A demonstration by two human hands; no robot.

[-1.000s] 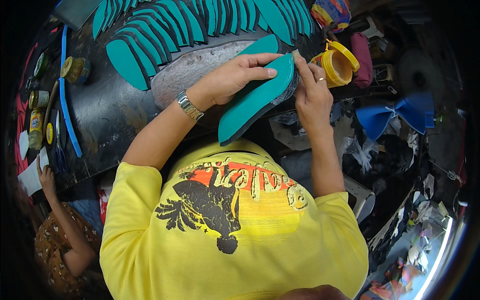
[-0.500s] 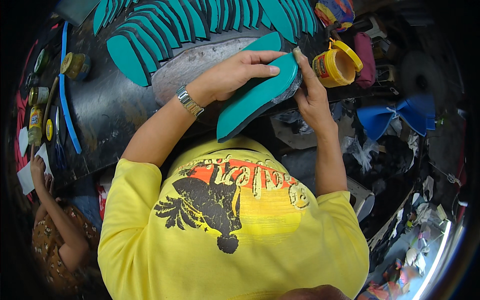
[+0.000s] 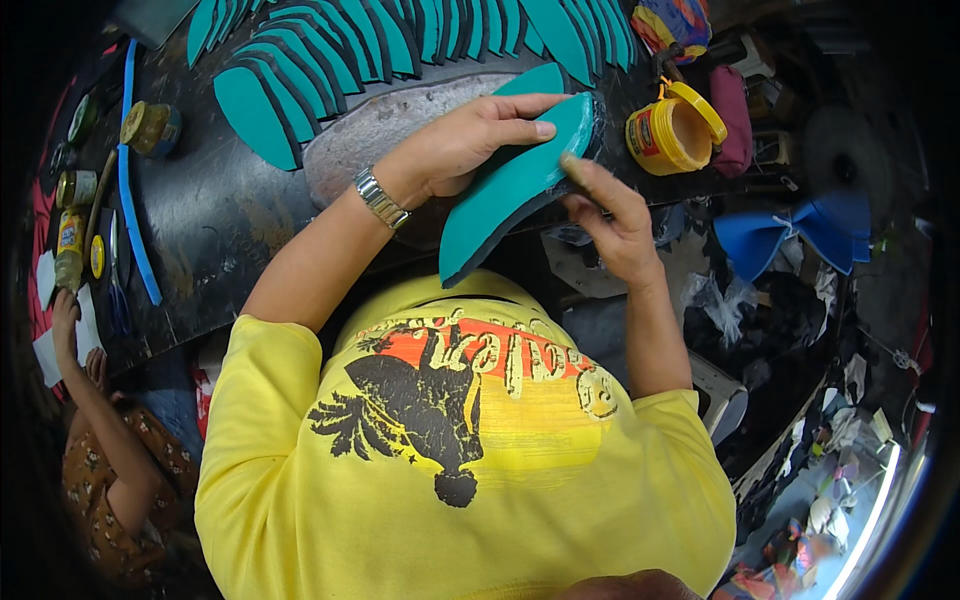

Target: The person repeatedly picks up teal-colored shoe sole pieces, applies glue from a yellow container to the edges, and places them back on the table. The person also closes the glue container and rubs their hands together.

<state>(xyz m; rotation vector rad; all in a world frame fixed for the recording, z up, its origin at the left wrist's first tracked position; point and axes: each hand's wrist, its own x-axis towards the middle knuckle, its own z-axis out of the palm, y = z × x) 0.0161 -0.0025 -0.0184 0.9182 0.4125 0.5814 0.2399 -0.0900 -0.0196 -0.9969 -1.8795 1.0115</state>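
Note:
A teal sandal sole [image 3: 520, 180] with a black edge is held tilted above the table's near edge. My left hand [image 3: 470, 140] grips its far-left side, thumb on the teal face and fingers hidden underneath. At the sole's right edge, my right hand [image 3: 615, 215] is closed, index fingertip on the rim and thumb beneath. A pale smear shows on the teal near the far tip. Behind my left hand, another teal sole [image 3: 535, 82] lies on a grey oval slab [image 3: 350, 150]. Overlapping teal and black soles [image 3: 330, 55] line the table's far side.
An open yellow tub [image 3: 665, 140] stands right of the sole. To the left lie a blue strip [image 3: 140, 225], scissors [image 3: 117, 275] and a jar [image 3: 152, 130]. Another person's hand [image 3: 65, 325] is at the far left over white paper. Blue sheet material [image 3: 795, 235] sits at the right.
My right hand has slid from the sole's far tip down along its right edge. The sole has tilted slightly, and a pale smear shows near the tip. The other person's hand shifted a little.

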